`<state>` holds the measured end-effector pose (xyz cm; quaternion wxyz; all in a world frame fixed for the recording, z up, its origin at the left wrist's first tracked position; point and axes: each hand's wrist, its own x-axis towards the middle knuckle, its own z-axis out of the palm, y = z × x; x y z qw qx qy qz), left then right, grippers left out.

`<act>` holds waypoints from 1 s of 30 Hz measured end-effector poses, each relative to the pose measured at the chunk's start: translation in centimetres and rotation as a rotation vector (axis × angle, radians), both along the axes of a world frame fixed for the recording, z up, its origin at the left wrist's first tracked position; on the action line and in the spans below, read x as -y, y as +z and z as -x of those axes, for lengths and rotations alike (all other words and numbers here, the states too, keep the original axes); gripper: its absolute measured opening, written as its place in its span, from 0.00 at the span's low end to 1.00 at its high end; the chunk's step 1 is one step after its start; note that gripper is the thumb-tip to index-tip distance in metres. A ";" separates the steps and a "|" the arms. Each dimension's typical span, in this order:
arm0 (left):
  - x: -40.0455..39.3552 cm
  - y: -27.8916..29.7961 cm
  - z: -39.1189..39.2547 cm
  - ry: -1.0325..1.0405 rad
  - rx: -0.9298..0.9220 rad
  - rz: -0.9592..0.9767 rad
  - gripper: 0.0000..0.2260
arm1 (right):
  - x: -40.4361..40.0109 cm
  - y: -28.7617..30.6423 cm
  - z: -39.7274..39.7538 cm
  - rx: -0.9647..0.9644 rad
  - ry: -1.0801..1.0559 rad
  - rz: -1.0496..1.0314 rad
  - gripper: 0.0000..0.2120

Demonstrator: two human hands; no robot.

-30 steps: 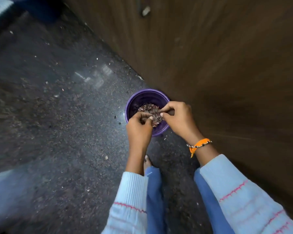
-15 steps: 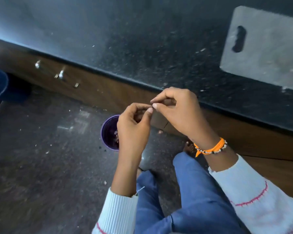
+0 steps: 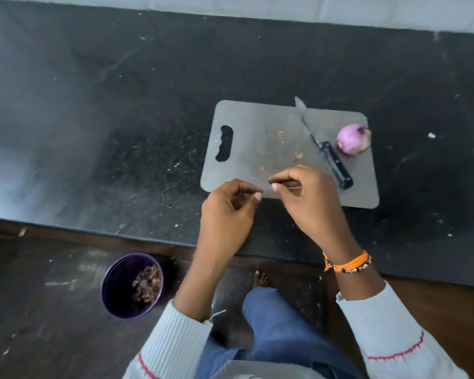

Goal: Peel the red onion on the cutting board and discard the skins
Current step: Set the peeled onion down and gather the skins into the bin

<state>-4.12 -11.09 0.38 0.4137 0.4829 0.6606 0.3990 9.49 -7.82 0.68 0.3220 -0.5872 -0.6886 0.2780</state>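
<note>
A peeled purple onion (image 3: 352, 139) lies on the right end of the grey cutting board (image 3: 263, 138), on the black counter. My left hand (image 3: 226, 214) and my right hand (image 3: 309, 203) hover side by side over the board's near edge. Both have their fingers curled with thumb near forefinger, and nothing shows in either. Down on the floor to the left stands a purple bin (image 3: 115, 285) with brown onion skins (image 3: 147, 283) inside. A few tiny skin scraps lie on the board.
A black-handled knife (image 3: 331, 157) lies diagonally on the board, just left of the onion. The black counter (image 3: 121, 105) stretches left and back to a pale wall. My jeans-clad leg (image 3: 279, 324) and bare foot are below, by the wooden cabinet front.
My view and both hands rose from the purple bin on the floor up to the counter. The hands, fingertips together before, have drawn slightly apart over the board's near edge.
</note>
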 end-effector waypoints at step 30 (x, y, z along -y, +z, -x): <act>-6.0 -1.8 -1.9 -0.115 -0.205 0.090 0.06 | -1.9 -2.1 -4.9 0.220 0.056 0.048 0.21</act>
